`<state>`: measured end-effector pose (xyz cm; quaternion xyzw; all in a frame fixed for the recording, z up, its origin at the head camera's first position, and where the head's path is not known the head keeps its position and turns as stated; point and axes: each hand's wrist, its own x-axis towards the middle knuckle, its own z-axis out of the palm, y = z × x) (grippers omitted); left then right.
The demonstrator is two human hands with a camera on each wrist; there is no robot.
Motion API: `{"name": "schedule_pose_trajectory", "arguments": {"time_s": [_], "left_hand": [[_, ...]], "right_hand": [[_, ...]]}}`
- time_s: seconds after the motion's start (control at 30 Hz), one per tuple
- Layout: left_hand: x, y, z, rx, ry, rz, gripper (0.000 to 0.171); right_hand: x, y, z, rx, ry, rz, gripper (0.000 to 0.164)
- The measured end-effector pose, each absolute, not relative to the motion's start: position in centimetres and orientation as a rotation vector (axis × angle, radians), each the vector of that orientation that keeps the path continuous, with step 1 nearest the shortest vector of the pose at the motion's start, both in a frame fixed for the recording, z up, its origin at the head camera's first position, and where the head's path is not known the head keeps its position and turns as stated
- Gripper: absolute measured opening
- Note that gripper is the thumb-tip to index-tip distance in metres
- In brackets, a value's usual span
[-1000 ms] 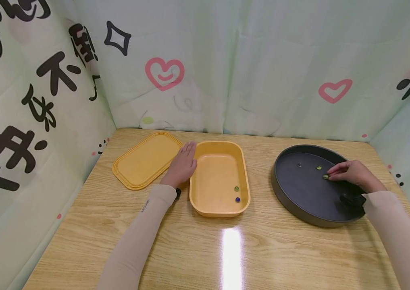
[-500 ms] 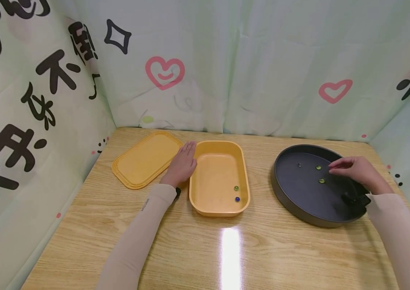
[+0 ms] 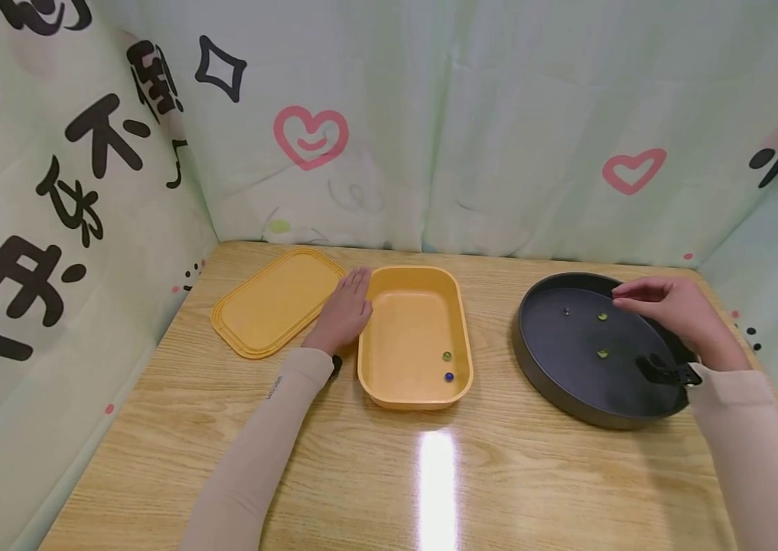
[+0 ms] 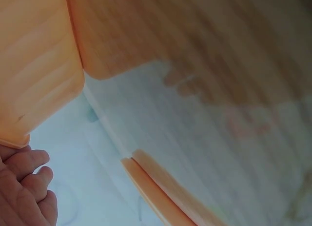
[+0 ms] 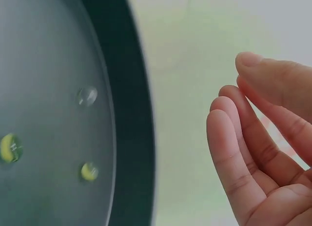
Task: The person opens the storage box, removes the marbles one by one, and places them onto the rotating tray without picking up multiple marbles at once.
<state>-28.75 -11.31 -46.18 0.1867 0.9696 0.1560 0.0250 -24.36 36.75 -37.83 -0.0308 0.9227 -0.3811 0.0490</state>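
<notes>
My left hand [image 3: 342, 314] rests with straight fingers against the left rim of a yellow plastic box [image 3: 416, 321]. Inside that box lie a green marble [image 3: 447, 357] and a blue marble [image 3: 449, 376]. Over the far right side of a dark round pan [image 3: 591, 383] hovers my right hand [image 3: 678, 310], thumb and fingertips close together. In the right wrist view nothing shows between those fingers. The pan holds a clear marble [image 5: 87, 96] and two yellow-green marbles, a far marble [image 3: 602, 316] and a nearer marble [image 3: 603, 353].
A yellow lid [image 3: 278, 302] lies flat on the wooden table [image 3: 333, 474], left of the box. Printed curtains [image 3: 512, 153] hang behind and at both sides of the table. Bare wood separates box and pan.
My right hand has let go of a yellow-green marble and lifted up and away from the pan floor. That marble has rolled toward the front left. My left hand stays put.
</notes>
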Motion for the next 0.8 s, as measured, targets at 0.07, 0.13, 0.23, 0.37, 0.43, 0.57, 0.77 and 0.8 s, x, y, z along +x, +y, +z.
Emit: {"name": "schedule_pose_trajectory", "arguments": {"time_s": [0.07, 0.13, 0.23, 0.37, 0.43, 0.57, 0.77, 0.8], "left_hand": [[-28.8, -11.3, -46.2, 0.58, 2.998, 0.483, 0.057], [-28.8, -11.3, -46.1, 0.583, 2.999, 0.484, 0.057], [-28.7, -11.3, -46.1, 0.583, 2.998, 0.495, 0.057], [-28.8, -11.3, -46.2, 0.588, 3.003, 0.509, 0.057], [-28.8, -11.4, -46.2, 0.59, 3.007, 0.513, 0.057], [-28.9, -11.4, -46.3, 0.591, 3.013, 0.505, 0.057], [-28.9, -11.4, -46.4, 0.596, 3.004, 0.506, 0.058], [-28.9, -11.4, -46.4, 0.597, 3.003, 0.509, 0.058]], "right_hand": [[-24.2, 36.1, -37.4, -0.108, 2.824, -1.18, 0.038], [-24.0, 35.4, -37.0, -0.114, 2.847, -1.183, 0.04], [-23.7, 34.1, -36.5, -0.118, 2.868, -1.213, 0.041], [-23.5, 31.7, -36.1, -0.138, 2.883, -1.256, 0.039], [-23.3, 30.4, -35.9, -0.179, 2.89, -1.27, 0.038], [-23.2, 27.8, -36.1, -0.288, 2.907, -1.284, 0.034], [-23.3, 24.7, -37.3, -0.406, 3.007, -1.211, 0.027], [-23.2, 24.4, -37.5, -0.407, 3.023, -1.192, 0.027]]}}
